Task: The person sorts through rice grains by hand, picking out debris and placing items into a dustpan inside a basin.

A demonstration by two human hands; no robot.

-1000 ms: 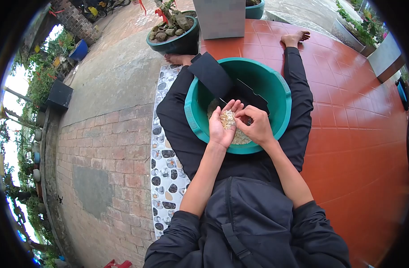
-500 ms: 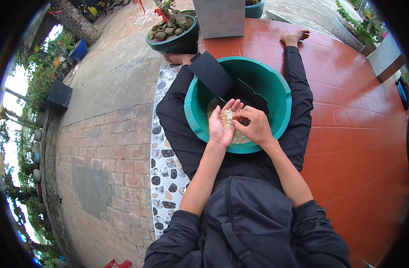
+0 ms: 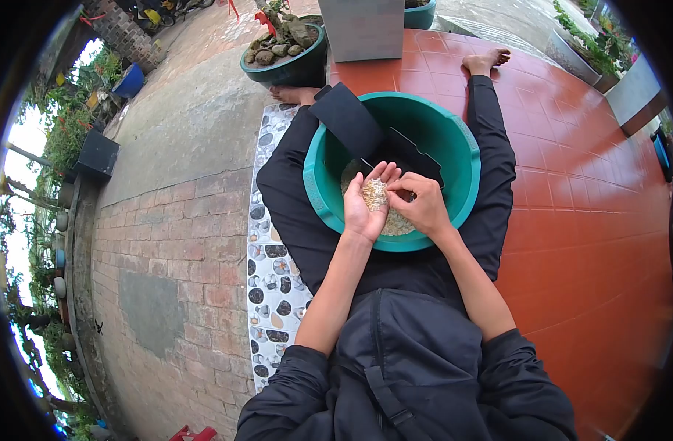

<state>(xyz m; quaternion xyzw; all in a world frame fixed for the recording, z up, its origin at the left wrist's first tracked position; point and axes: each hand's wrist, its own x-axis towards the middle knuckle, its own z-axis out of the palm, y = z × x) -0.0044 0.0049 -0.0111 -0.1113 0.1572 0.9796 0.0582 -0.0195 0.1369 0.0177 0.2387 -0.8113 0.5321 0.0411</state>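
Note:
My left hand [image 3: 360,215] is cupped palm up over the near side of a green plastic tub [image 3: 465,209], holding a small heap of pale, yellowish grains [image 3: 374,192]. Beside it, my right hand [image 3: 426,209] has thumb and forefinger pinched together at the edge of the heap. Whatever sits between those fingertips is too small to make out. More loose grain [image 3: 397,226] lies in the bottom of the tub, partly hidden under my hands. A black flat panel [image 3: 347,121] leans over the tub's far left rim, its lower part reaching inside.
My legs stretch out on either side of the tub. Red tiles [image 3: 571,242] lie to the right, and a pebble-patterned tile strip [image 3: 271,283] borders brick paving [image 3: 197,220] on the left. A potted plant with stones [image 3: 285,55] and a grey pillar [image 3: 362,29] stand ahead.
My right hand has shifted slightly, its pinched fingertips lifting a little at the edge of the heap. My left hand stays almost still under the grains.

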